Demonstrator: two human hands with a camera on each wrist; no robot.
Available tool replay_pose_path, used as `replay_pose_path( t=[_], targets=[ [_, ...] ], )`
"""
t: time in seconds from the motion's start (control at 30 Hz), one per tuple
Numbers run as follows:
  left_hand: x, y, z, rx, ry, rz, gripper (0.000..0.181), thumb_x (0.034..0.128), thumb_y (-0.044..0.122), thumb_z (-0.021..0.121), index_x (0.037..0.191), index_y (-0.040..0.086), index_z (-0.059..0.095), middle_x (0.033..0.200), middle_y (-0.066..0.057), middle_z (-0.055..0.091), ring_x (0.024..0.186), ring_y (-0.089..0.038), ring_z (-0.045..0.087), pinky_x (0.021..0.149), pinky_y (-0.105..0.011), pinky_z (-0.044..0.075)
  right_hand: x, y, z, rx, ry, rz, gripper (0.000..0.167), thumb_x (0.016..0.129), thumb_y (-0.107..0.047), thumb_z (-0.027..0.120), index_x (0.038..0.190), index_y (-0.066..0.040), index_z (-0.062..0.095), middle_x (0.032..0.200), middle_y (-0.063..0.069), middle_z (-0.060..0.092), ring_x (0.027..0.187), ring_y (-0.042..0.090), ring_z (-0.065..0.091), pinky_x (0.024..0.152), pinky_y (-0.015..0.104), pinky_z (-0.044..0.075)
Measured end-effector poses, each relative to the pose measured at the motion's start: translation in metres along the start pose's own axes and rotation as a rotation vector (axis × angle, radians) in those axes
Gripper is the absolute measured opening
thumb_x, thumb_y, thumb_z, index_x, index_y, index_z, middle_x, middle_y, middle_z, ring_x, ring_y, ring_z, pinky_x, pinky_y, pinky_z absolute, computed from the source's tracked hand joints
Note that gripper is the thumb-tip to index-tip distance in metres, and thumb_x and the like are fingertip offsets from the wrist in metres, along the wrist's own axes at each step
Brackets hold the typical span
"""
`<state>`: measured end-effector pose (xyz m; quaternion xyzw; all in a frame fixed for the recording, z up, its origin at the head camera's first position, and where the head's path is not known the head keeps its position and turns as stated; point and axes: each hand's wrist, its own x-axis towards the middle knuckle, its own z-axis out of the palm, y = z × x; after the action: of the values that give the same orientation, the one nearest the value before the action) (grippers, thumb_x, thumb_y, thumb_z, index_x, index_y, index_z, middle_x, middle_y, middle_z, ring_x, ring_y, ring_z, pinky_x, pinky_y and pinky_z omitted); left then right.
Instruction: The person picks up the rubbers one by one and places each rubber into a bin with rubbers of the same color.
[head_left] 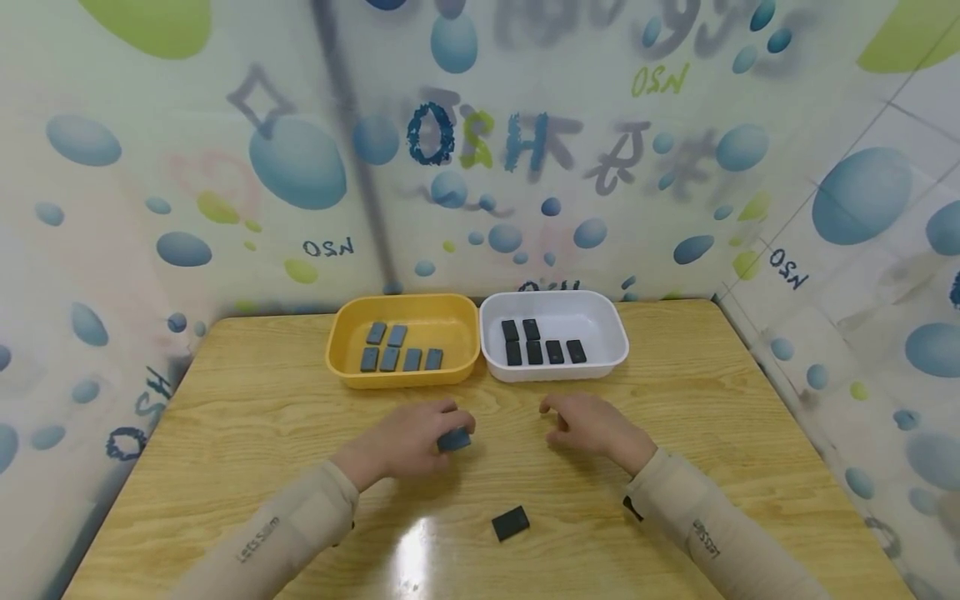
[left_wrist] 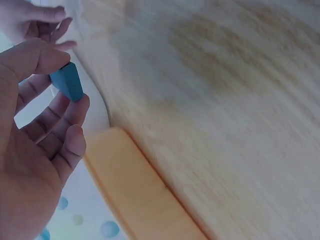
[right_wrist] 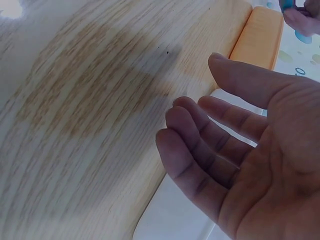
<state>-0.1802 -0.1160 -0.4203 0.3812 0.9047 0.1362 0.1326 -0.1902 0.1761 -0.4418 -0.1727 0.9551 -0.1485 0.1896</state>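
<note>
My left hand (head_left: 417, 435) pinches a blue-grey block (head_left: 453, 439) between thumb and fingers, above the table in front of the yellow bin. The left wrist view shows this small rectangular block (left_wrist: 68, 81) held at the fingertips. My right hand (head_left: 594, 423) hovers in front of the white bin with nothing in it; its fingers are loosely bent in the right wrist view. A black block (head_left: 511, 523) lies on the table nearer to me, between the forearms. Blue-grey blocks (head_left: 389, 358) sit in the yellow bin, and black blocks (head_left: 534, 352) in the white bin.
The yellow bin (head_left: 408, 381) and the white bin (head_left: 557, 372) stand side by side at the back of the wooden table (head_left: 247, 400). Behind them hangs a patterned curtain (head_left: 465, 217), which also runs along both sides.
</note>
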Motion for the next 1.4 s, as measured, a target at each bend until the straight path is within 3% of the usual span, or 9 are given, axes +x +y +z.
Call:
replay_pose_path(
  t=[0.13, 0.23, 0.6, 0.7, 0.9, 1.07, 1.4],
  targets=[
    [-0.004, -0.006, -0.009, -0.002, 0.024, -0.032, 0.039, 0.0825, 0.020, 0.071, 0.120, 0.024, 0.058, 0.107, 0.006, 0.056, 0.085, -0.009, 0.055, 0.075, -0.029, 0.050, -0.001, -0.003, 0.000, 0.017, -0.004, 0.007, 0.037, 0.088, -0.025, 0.072, 0.122, -0.014, 0.062, 0.076, -0.004, 0.057, 0.069, 0.012, 0.051, 0.066, 0.031, 0.044],
    [-0.006, -0.010, -0.016, 0.009, 0.075, -0.036, 0.037, 0.0834, 0.020, 0.071, 0.119, 0.023, 0.059, 0.107, 0.005, 0.058, 0.084, -0.009, 0.055, 0.074, -0.029, 0.050, -0.003, -0.004, 0.001, 0.021, 0.001, -0.007, 0.037, 0.088, -0.025, 0.072, 0.121, -0.014, 0.062, 0.074, -0.004, 0.056, 0.067, 0.012, 0.051, 0.065, 0.031, 0.043],
    [-0.008, -0.023, -0.043, 0.070, 0.214, -0.059, 0.035, 0.0821, 0.019, 0.071, 0.114, 0.024, 0.058, 0.096, 0.002, 0.060, 0.065, -0.008, 0.048, 0.057, -0.024, 0.041, -0.005, -0.006, 0.004, -0.007, 0.009, -0.057, 0.038, 0.087, -0.024, 0.072, 0.122, -0.013, 0.061, 0.071, -0.006, 0.054, 0.065, 0.009, 0.049, 0.062, 0.028, 0.041],
    [-0.007, -0.026, -0.050, 0.064, 0.232, -0.108, 0.035, 0.0813, 0.020, 0.072, 0.114, 0.022, 0.059, 0.099, -0.001, 0.061, 0.066, -0.010, 0.051, 0.056, -0.025, 0.042, -0.005, -0.006, 0.005, -0.011, 0.014, -0.068, 0.038, 0.087, -0.024, 0.072, 0.122, -0.013, 0.061, 0.071, -0.006, 0.054, 0.065, 0.009, 0.049, 0.062, 0.028, 0.041],
    [-0.003, -0.035, -0.054, -0.043, 0.284, -0.193, 0.034, 0.0819, 0.020, 0.072, 0.114, 0.020, 0.060, 0.105, -0.007, 0.063, 0.081, -0.017, 0.061, 0.064, -0.032, 0.048, -0.006, -0.008, 0.005, -0.028, 0.029, -0.092, 0.038, 0.087, -0.023, 0.072, 0.122, -0.012, 0.061, 0.070, -0.006, 0.053, 0.065, 0.009, 0.048, 0.062, 0.029, 0.041],
    [0.005, -0.045, -0.052, -0.058, 0.310, -0.269, 0.034, 0.0830, 0.023, 0.070, 0.116, 0.019, 0.060, 0.106, -0.007, 0.064, 0.086, -0.021, 0.061, 0.070, -0.037, 0.051, -0.006, -0.010, 0.003, -0.019, 0.023, -0.089, 0.039, 0.087, -0.023, 0.072, 0.123, -0.012, 0.060, 0.071, -0.006, 0.054, 0.065, 0.009, 0.048, 0.063, 0.029, 0.042],
    [0.025, -0.055, -0.061, -0.118, 0.313, -0.419, 0.036, 0.0859, 0.029, 0.069, 0.118, 0.018, 0.057, 0.108, -0.009, 0.062, 0.092, -0.027, 0.058, 0.081, -0.042, 0.049, -0.006, -0.010, 0.005, -0.029, 0.031, -0.099, 0.038, 0.087, -0.024, 0.072, 0.121, -0.012, 0.061, 0.072, -0.005, 0.053, 0.066, 0.011, 0.047, 0.063, 0.030, 0.041]
  ],
)
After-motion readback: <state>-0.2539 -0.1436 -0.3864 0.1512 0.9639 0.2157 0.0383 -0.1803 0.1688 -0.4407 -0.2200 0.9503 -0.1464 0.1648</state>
